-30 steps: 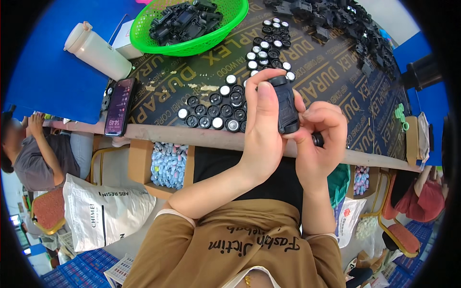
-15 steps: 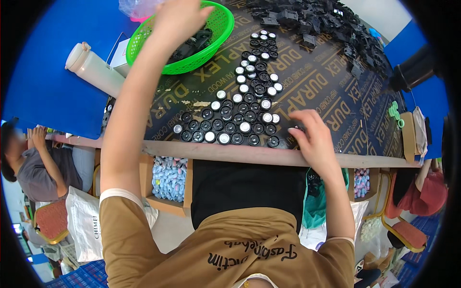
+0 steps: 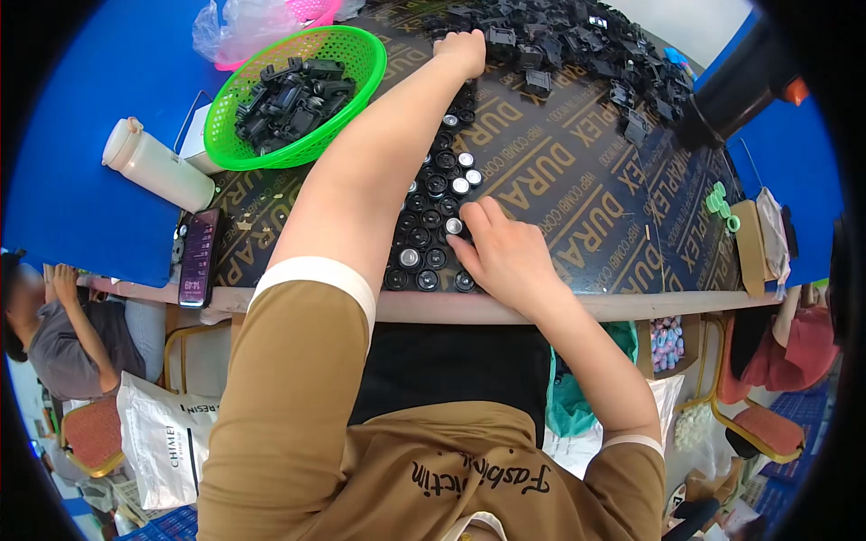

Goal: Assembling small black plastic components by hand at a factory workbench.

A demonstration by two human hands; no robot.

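Note:
My left hand (image 3: 462, 54) reaches far across the table to the near edge of a heap of black plastic parts (image 3: 541, 45). Its fingers are curled down, and what is under them is hidden. Thumb and forefinger of my right hand (image 3: 507, 251) close round a small black wheel with a silver centre (image 3: 454, 226) at the right side of a cluster of wheels. Other black wheels (image 3: 428, 280), some with silver centres, lie in the cluster, partly covered by my left forearm. A green mesh basket (image 3: 368, 101) holds several black plastic parts (image 3: 293, 104) at the left.
A white bottle (image 3: 153, 167) lies at the left, beside a phone (image 3: 198, 257). Clear and pink bags sit behind the basket. Light green rings (image 3: 719, 200) and a cardboard box (image 3: 750, 245) are at the right edge. Other people sit to both sides.
My left hand has moved from over the green basket rightward to the heap of black parts. The right hand has moved left onto a wheel in the cluster. The view has shifted.

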